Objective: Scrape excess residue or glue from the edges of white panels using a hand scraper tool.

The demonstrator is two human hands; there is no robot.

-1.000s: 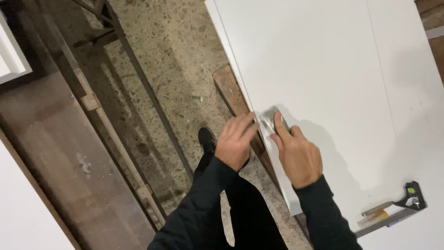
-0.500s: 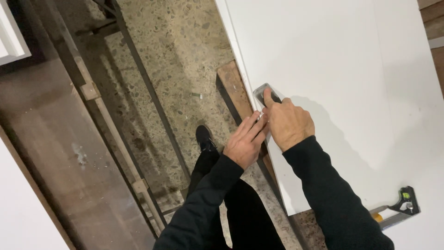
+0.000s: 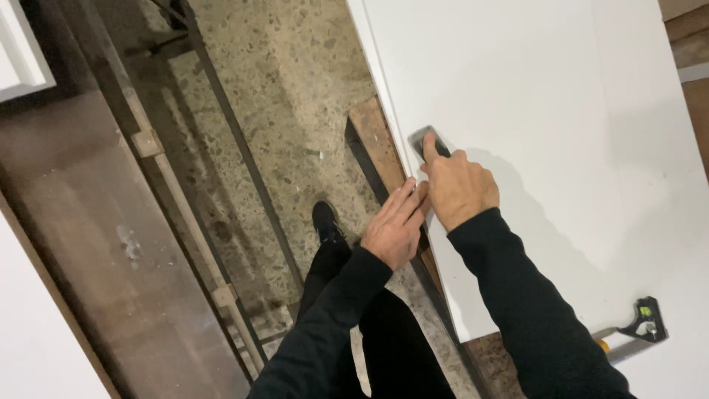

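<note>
On panel edge (image 3: 399, 159), right hand (image 3: 458, 188) flat

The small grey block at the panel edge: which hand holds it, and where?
The right hand presses the small grey block from above, forefinger along its top. The left hand holds nothing, fingertips at the white panel edge.

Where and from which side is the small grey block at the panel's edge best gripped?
Probably from above, across its two long sides. The grey block lies flat on the white panel, so only top and sides are free. The right hand already presses it from above; the left hand rests beside it.
</note>
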